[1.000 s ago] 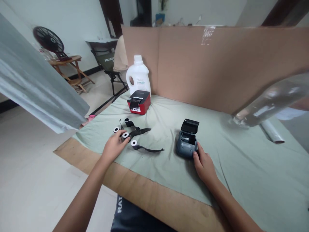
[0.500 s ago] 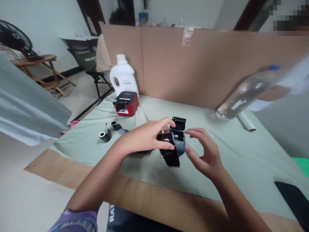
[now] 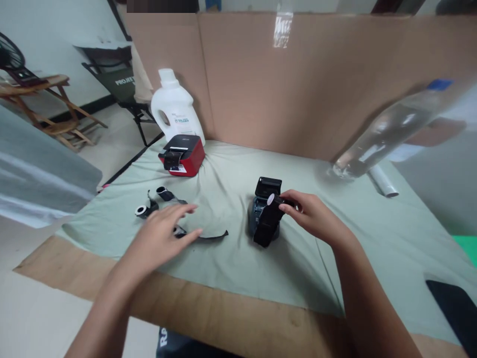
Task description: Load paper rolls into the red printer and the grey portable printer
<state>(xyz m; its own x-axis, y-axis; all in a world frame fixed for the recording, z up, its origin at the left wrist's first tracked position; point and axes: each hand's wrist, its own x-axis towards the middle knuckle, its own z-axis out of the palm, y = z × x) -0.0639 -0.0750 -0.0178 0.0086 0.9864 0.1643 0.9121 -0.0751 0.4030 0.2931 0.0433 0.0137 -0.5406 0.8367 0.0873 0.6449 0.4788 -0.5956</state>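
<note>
My right hand (image 3: 312, 217) pinches a small roll with a white core and a black strip (image 3: 267, 223) hanging from it, held just over the dark grey printer (image 3: 261, 211), whose lid stands open. My left hand (image 3: 158, 239) hovers with fingers spread over a loose black roll and its trailing strip (image 3: 208, 235) on the green cloth (image 3: 231, 184). Two more small black rolls (image 3: 143, 210) lie to its left.
A red and black printer (image 3: 182, 155) and a white jug (image 3: 173, 108) stand at the back left before a cardboard wall (image 3: 298, 79). A clear bottle (image 3: 387, 132) is held in from the right by another person. A white tube (image 3: 383, 181) and a black phone (image 3: 456, 308) lie at the right.
The roll with its strip has passed from my left hand to my right. My left hand has swung back left toward the loose rolls. The view has shifted right.
</note>
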